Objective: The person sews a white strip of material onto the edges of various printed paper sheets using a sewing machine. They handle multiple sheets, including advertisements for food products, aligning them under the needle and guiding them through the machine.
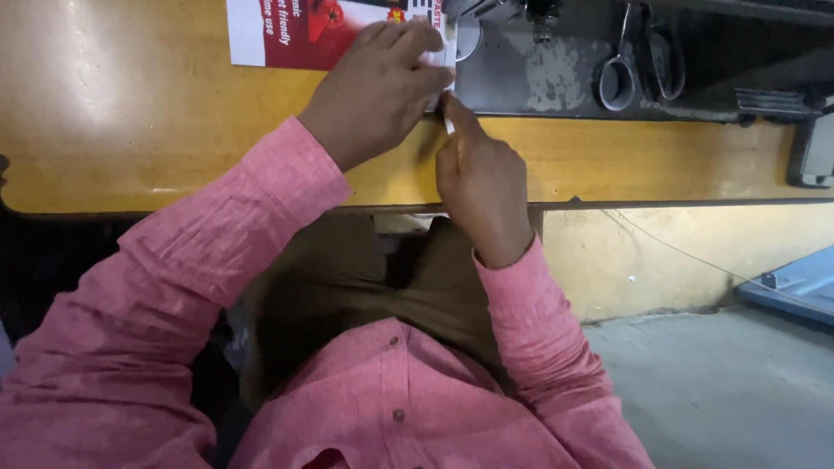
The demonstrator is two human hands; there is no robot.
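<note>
Worn: pink long-sleeved shirt (408, 399), slubby woven fabric with a faint heathered texture. Button-front placket, two small pink-brown buttons (398, 415) visible down the centre. Sleeves full length, both ending in plain cuffs at the wrists: left cuff (304, 174), right cuff (512, 260). Fabric creases along both forearms, heavier folds on the left sleeve. Below the shirt: dark olive-brown trousers (347, 278), plain weave. Left hand (378, 87) and right hand (482, 187) bare: no gloves, rings or watch showing.
</note>
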